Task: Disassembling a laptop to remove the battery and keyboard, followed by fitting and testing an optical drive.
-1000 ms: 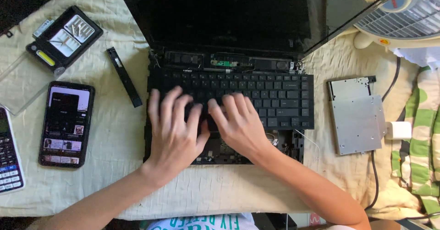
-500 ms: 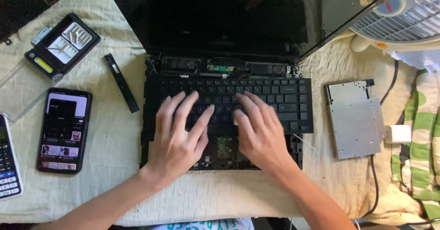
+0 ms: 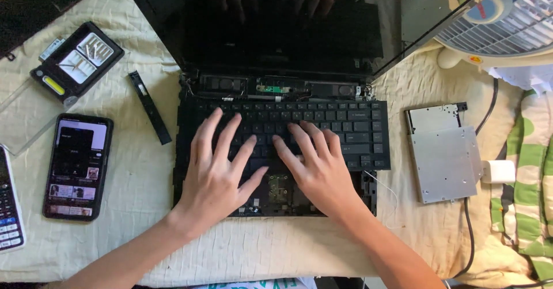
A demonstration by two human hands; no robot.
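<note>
From the head camera, the left hand and right hand lie flat, fingers spread, gripping nothing, pressing on the loose keyboard of a partly dismantled laptop. A phone lies to the left, an optical drive to the right.

Soft, warm daylight fills the scene evenly, a little brighter toward the upper right, where the white fan comes close to washing out. Shadows are faint: a thin dark edge lies under the left hand and the right hand on the keyboard. The glossy black laptop screen mirrors both hands dimly. The phone screen glows without glare. Focus is fairly sharp throughout, with slight softness and mild bending toward the corners.
</note>
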